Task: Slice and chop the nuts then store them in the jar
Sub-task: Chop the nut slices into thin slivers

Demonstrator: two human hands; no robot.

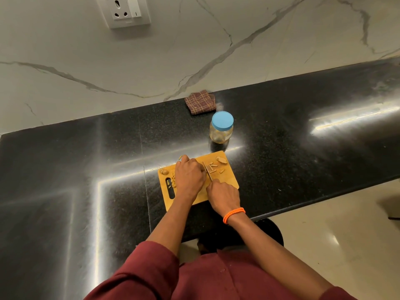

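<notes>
Behind the cutting board [229, 182], jar [221, 132] lidded.

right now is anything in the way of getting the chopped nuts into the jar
Yes: the blue lid is on the jar, closing its mouth. The counter between the board and the jar shows nothing else in the way. The cut nuts lie on the board.

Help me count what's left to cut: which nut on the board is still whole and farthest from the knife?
The whole nut at the board's left edge, beyond the left hand. The other whole-looking nut, at the far right corner, lies closer to the knife.
</notes>
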